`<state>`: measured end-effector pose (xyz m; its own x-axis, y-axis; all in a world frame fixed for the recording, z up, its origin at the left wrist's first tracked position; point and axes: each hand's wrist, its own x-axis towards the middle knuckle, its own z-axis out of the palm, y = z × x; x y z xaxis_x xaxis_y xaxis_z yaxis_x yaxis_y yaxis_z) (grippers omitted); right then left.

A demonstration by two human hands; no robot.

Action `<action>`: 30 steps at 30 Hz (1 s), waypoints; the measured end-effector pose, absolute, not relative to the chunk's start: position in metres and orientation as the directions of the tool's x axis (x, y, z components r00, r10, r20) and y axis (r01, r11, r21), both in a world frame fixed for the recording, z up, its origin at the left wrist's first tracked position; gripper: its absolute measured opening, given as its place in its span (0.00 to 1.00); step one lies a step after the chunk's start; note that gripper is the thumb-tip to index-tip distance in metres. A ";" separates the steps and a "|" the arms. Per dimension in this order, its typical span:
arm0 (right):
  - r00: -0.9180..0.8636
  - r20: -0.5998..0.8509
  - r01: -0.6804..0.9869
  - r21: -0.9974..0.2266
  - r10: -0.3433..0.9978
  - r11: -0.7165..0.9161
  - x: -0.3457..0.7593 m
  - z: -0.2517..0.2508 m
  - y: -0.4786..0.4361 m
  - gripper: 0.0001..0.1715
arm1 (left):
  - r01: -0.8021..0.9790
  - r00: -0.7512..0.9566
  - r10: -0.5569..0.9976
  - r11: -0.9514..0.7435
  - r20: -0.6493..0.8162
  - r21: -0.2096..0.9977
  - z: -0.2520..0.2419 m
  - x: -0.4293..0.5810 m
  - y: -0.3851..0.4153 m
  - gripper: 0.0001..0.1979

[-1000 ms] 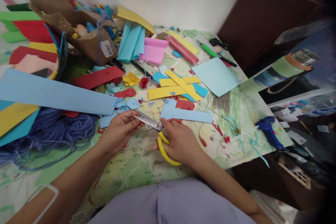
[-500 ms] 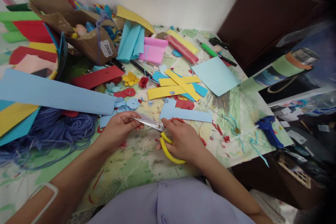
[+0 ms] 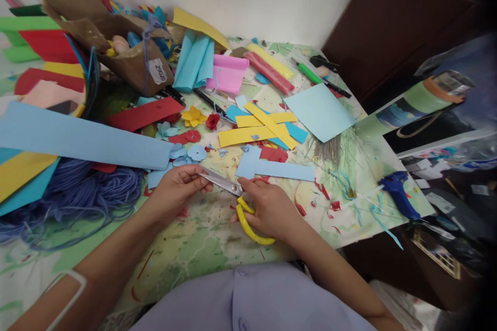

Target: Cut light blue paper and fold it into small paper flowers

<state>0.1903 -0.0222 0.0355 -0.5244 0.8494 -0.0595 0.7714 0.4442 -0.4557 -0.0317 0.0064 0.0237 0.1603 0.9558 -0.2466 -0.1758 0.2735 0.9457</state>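
My right hand (image 3: 267,209) is closed around the yellow handles of a pair of scissors (image 3: 222,182), whose blades point left. At the blade tips my left hand (image 3: 182,186) has its thumb and fingers pinched together; whatever lies between them is too small or hidden to make out. Just beyond the left hand lie blue paper flowers (image 3: 196,153). Blue paper strips (image 3: 283,169) rest past the scissors, beside a piece of red paper (image 3: 274,154). Crossed yellow strips (image 3: 267,126) lie farther back.
Blue yarn (image 3: 85,191) is heaped at left under a long blue strip (image 3: 81,134). A brown paper bag (image 3: 128,62) stands behind. At right are a blue glue gun (image 3: 399,195), thin wires (image 3: 327,151) and a bottle (image 3: 415,101) near the table edge.
The scissors' blades have come slightly closer together and the right hand has shifted very little. My left hand keeps its pinch in the same place.
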 end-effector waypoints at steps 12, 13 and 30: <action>-0.365 -0.003 0.845 -0.420 0.931 0.331 0.188 0.029 -0.020 0.35 | -0.502 0.060 0.922 0.360 -0.383 0.787 0.019 -0.027 0.005 0.08; -0.368 -0.001 0.845 -0.417 0.930 0.334 0.188 0.028 -0.021 0.35 | -0.531 0.057 0.920 0.356 -0.387 0.769 0.018 -0.026 0.005 0.08; -0.398 0.021 0.843 -0.385 0.917 0.375 0.180 0.022 -0.025 0.35 | -0.594 0.084 0.917 0.360 -0.389 0.720 0.018 -0.018 0.002 0.08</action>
